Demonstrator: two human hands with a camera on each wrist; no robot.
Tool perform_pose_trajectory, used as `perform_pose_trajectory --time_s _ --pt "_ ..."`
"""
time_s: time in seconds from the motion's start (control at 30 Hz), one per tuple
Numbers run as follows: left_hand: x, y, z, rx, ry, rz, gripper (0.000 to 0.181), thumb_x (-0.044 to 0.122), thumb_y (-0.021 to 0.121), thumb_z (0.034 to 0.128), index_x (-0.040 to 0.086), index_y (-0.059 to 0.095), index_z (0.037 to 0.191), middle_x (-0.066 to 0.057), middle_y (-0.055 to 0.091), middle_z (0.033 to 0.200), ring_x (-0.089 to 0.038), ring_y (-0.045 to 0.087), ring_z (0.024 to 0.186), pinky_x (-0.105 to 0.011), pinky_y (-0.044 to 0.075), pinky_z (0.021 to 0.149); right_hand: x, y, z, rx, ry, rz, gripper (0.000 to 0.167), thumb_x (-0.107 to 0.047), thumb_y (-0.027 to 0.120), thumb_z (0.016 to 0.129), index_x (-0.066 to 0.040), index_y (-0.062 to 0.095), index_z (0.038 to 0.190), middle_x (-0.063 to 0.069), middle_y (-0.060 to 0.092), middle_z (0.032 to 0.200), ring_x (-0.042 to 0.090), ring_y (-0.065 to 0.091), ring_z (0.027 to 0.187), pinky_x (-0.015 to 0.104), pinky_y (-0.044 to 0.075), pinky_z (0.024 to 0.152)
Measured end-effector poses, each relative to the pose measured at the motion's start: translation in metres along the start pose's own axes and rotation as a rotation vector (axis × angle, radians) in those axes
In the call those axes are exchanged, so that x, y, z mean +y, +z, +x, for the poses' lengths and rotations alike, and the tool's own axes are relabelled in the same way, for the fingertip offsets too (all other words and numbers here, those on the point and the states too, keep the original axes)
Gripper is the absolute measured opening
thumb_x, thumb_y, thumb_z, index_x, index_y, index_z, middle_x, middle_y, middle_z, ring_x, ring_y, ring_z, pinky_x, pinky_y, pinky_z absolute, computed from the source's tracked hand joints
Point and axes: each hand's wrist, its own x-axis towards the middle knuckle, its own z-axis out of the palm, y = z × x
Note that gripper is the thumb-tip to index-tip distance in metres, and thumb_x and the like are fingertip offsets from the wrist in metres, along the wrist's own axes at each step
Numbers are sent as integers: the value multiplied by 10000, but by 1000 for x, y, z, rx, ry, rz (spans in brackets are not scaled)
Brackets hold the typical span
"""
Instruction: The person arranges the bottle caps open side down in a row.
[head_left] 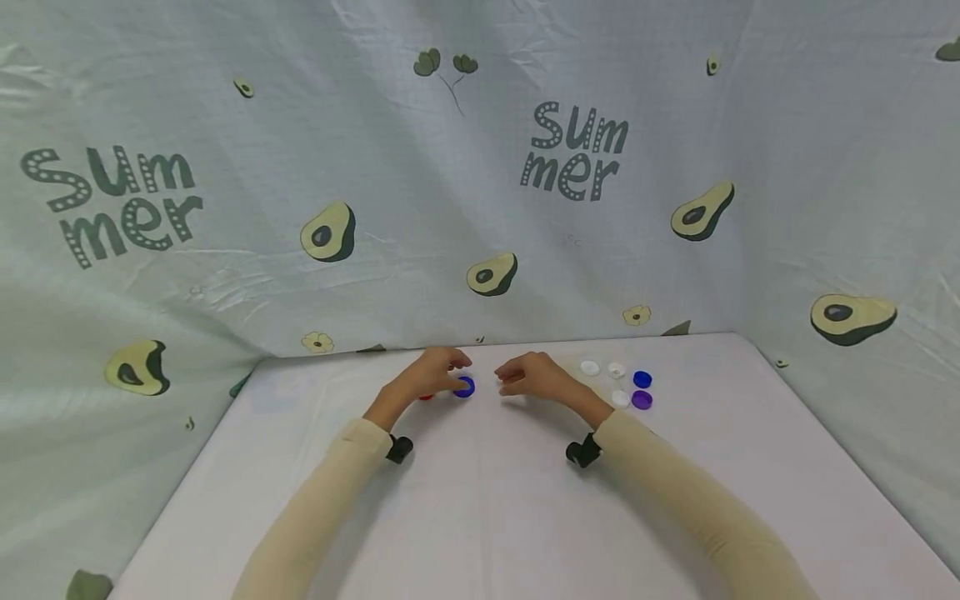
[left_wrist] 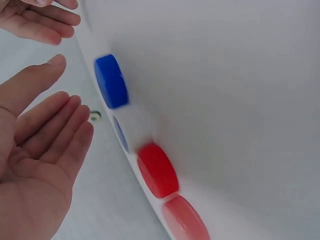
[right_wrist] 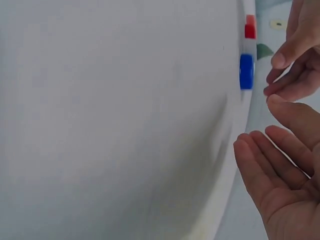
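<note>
In the head view the left hand is over a blue cap and a partly covered red cap. Its fingers look relaxed in the left wrist view, where the hand holds nothing beside a blue cap, a red cap and a paler red one. The right hand hovers to the right of the blue cap. Loosely bent fingers and an empty palm show on the right hand in the right wrist view, with a blue cap beyond.
Right of the right hand lie several caps: white ones, a blue one and a purple one. The white table ends at a hanging cloth printed with avocados. Dark devices are strapped to both wrists.
</note>
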Motion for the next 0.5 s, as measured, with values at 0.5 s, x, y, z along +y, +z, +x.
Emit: perform_pose_trajectory --time_s 0.5 --pt "59 34 21 -65 235 -122 325 117 721 957 -27 672 1244 -145 695 1224 -277 646 1158 -396 523 1018 50 -74 -93 134 -123 -116 295 -99 755 919 7 722 1193 131 729 1173 273 699 1047 374 588 883"
